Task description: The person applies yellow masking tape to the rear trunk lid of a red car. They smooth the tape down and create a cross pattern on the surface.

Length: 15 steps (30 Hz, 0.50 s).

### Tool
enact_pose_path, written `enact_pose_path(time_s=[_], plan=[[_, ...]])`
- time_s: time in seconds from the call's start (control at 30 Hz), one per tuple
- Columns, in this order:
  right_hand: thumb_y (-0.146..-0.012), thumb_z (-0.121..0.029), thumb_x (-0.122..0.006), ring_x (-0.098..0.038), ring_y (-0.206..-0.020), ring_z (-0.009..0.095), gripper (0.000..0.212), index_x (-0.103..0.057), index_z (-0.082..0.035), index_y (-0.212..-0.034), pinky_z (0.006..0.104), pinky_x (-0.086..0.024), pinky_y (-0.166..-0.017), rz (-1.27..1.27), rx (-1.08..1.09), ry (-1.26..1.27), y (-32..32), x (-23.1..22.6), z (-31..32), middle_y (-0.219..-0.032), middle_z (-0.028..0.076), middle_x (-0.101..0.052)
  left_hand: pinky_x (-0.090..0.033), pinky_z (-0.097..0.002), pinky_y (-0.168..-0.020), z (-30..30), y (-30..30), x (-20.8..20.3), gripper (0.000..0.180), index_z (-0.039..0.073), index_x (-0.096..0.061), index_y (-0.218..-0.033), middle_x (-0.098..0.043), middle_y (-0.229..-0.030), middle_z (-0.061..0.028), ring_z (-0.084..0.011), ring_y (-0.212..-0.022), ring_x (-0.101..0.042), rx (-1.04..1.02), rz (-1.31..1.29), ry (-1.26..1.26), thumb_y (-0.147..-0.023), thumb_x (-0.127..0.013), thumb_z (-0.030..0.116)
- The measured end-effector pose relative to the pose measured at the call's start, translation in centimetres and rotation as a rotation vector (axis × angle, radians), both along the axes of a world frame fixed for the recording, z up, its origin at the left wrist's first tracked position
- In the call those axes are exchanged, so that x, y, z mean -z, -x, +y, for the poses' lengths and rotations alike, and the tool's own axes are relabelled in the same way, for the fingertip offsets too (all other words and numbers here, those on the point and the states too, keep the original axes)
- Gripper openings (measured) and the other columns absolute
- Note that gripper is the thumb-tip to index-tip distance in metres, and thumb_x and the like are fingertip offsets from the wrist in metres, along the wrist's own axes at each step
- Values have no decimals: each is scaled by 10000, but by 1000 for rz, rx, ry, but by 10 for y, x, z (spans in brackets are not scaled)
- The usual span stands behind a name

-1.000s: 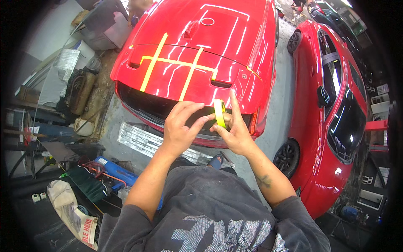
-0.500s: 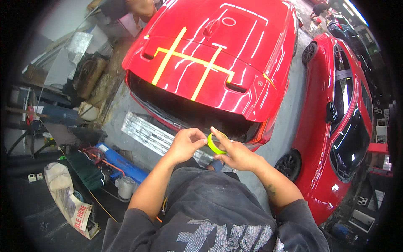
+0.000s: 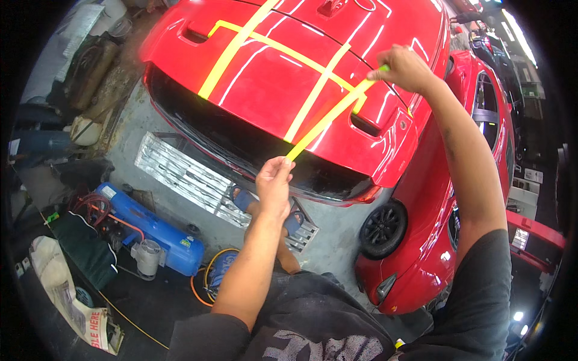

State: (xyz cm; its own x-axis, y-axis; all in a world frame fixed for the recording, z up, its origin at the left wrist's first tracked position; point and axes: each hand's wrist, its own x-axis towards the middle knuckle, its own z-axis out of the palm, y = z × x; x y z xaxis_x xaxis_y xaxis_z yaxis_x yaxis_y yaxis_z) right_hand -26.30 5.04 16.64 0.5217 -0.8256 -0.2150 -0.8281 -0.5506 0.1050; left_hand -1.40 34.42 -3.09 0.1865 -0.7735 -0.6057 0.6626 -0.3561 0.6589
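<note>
A strip of yellow masking tape [image 3: 325, 123] stretches taut between my hands over the rear of a red car [image 3: 259, 102]. My left hand [image 3: 275, 183] pinches its near end between thumb and fingertips, just past the car's rear edge. Farther up and to the right, my right hand [image 3: 404, 66] is closed round the tape roll [image 3: 384, 68], mostly hidden by the fingers. On the red panel lie two lengthwise yellow tape strips, a left one [image 3: 232, 54] and a right one [image 3: 316, 90], crossed by a sideways strip [image 3: 289, 52] with bent ends.
My sandalled feet [image 3: 244, 200] stand on a silver slatted platform [image 3: 180, 171] behind the car. A second red car [image 3: 415, 240] is parked close on the right. At left are a blue air compressor [image 3: 156, 225], an orange hose [image 3: 195, 289] and a printed paper sheet [image 3: 57, 283].
My hands have moved apart, pulling a long strip off the roll. The right hand has gone up and right over the car, the left slightly forward. The view has shifted too.
</note>
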Motion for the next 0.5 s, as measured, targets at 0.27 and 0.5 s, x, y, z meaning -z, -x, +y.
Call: enact_pose_path(time_s=[0.27,0.5], plan=[[-845,-638,-773,-662,-1074,277,587,-779,-86,-1046,467,-490,-1018,185,75,74,-64,28,-33,-931,80,-738,-532,-290,-861,-24,9,3,88,103,-654,-1128,-747,-1176,-78,-199,-1113,-730,-64,96,-30,-1056,-688,142],[-852,-597,-778,-674,-1090,270,501,-782,-125,-1021,465,-505,-975,248,63,67,-61,45,-42,-960,62,-757,-510,-307,-904,-30,9,10,95,107,-623,-1157,-749,-1187,-95,-227,-1162,-717,-53,184,-57,-1080,-649,157]])
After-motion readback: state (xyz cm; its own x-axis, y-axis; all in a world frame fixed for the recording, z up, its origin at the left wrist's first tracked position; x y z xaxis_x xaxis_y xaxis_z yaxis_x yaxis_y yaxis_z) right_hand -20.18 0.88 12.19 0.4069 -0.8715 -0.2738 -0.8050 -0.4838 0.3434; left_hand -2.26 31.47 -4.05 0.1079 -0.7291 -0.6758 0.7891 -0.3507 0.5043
